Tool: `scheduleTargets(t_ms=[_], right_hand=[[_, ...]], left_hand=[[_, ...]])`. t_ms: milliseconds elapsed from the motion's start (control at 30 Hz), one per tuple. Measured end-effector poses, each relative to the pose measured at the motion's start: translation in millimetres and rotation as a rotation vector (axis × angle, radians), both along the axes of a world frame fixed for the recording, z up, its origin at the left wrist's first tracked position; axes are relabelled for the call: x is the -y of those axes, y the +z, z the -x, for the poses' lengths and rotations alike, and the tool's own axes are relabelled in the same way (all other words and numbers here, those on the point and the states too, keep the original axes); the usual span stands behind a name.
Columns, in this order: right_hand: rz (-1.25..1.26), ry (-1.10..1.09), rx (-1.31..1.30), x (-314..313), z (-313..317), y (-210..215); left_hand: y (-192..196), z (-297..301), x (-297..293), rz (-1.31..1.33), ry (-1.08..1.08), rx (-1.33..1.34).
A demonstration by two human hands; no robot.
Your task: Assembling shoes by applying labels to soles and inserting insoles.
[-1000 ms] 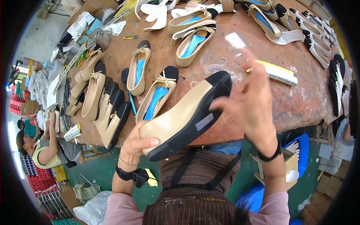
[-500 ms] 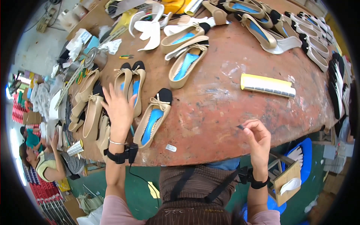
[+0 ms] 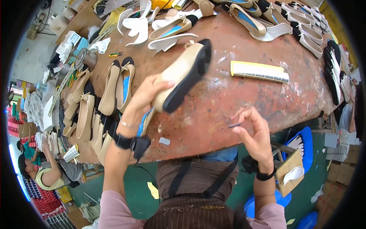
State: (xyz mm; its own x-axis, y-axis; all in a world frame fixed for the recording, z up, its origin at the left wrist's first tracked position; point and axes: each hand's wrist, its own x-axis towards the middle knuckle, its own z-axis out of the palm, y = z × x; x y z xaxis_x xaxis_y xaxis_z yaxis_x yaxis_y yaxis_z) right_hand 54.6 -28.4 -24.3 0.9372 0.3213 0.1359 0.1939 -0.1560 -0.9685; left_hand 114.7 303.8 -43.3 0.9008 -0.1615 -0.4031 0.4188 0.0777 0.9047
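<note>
My left hand [image 3: 148, 93] is wrapped round the heel end of a beige flat shoe [image 3: 182, 70]. The shoe is tilted on its side above the table, its black sole facing right and its black toe pointing away from me. Between the thumb and fingers of my right hand [image 3: 251, 129] is a small thin dark piece [image 3: 235, 125], too small to name. Partly hidden under my left wrist, another beige shoe with a blue insole [image 3: 145, 121] lies on the table. Two more shoes [image 3: 109, 87] with black toes stand just left of my left hand.
A yellow-edged silvery roll [image 3: 259, 71] lies right of centre on the worn brown table [image 3: 206, 128]. White shoe parts [image 3: 138, 24] and more shoes crowd the far side. Yellow-handled snips [image 3: 115, 54] lie far left. A blue stool [image 3: 305, 141] stands by the right edge; another person [image 3: 47, 173] sits at left.
My left hand, previously spread and empty, has taken hold of a shoe from the table's centre and lifted it. My right hand has moved slightly left, still pinching the dark piece.
</note>
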Motion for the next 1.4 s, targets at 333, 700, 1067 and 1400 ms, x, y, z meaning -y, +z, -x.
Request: scheduleTargets(t_ms=[333,700,1067,1400], right_hand=[[0.446,0.229,0.555,-37.1,-9.2,42.5],[0.725,-0.409,0.561,10.8,-59.7,-34.2],[0.878,-0.236,0.354,72.6,-152.2,-86.9],[0.507,0.164,0.471,-27.7,-37.6,0.1]], left_hand=[[23.9,125.6,17.3,0.386,0.001,-0.104],[73.5,146.1,-60.7,-0.689,-0.059,0.397],[38.7,97.4,-81.3,-2.072,0.115,0.506],[43.3,71.3,103.5,-1.162,-0.340,0.914]])
